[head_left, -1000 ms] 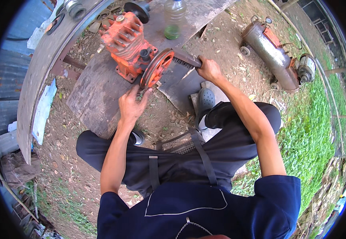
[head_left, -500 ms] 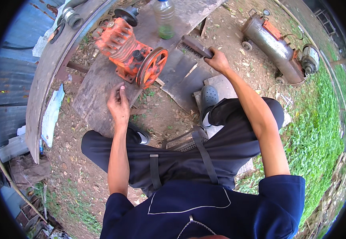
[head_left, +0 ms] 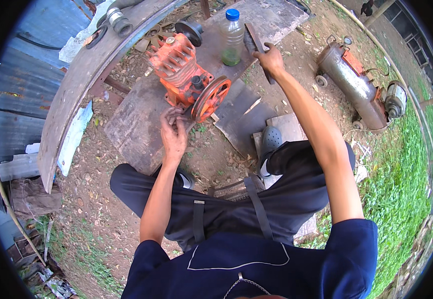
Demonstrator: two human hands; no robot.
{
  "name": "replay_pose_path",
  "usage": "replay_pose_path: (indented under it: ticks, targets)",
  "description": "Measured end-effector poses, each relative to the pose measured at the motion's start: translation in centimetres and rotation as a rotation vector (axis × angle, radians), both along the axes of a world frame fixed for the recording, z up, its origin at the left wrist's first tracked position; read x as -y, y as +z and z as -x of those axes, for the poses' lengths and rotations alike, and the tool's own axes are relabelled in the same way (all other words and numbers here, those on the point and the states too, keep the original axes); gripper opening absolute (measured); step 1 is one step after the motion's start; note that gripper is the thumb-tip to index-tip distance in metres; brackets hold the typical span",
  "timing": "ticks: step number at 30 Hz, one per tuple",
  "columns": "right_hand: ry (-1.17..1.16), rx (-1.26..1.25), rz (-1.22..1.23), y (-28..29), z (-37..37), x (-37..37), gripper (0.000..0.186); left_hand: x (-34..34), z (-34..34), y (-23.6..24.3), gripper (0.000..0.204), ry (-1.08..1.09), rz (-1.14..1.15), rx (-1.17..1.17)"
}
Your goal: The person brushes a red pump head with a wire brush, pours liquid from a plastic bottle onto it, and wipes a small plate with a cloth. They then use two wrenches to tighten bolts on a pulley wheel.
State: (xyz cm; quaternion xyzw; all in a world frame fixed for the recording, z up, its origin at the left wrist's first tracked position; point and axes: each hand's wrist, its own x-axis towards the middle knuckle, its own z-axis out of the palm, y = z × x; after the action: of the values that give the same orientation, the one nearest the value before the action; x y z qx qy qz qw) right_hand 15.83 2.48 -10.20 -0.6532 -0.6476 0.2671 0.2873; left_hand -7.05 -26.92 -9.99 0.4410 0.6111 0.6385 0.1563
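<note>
You've got bright, diffuse daylight, soft shadows. Fisheye bends the long plank, upper left; your corners go black.

A bottle obstructs the right hand leftward, while bare ground opens rightward.

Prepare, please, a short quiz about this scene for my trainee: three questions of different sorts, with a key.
1. Choose one. Which hand holds the brush?
a) left
b) right
2. True or false: the bottle has a blue cap.
3. Fill the gap: in the picture, the tank lies to the ____ of the pump.

Key:
1. b, the right hand
2. True
3. right
</note>
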Motion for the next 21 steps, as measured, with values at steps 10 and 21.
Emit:
replay_pose_path:
  ticks: [10, 21]
  targets:
    - [0.35, -0.01, -0.152, 0.3, 4.1, -3.4, 0.08, 1.6, 3.3, -0.6, 0.018, -0.159, 0.471, -0.361]
    - [0.702, -0.095, -0.101, 4.9, 6.9, 0.5, 0.108, 0.9, 0.9, 0.0, 0.018, -0.082, 0.067, -0.21]
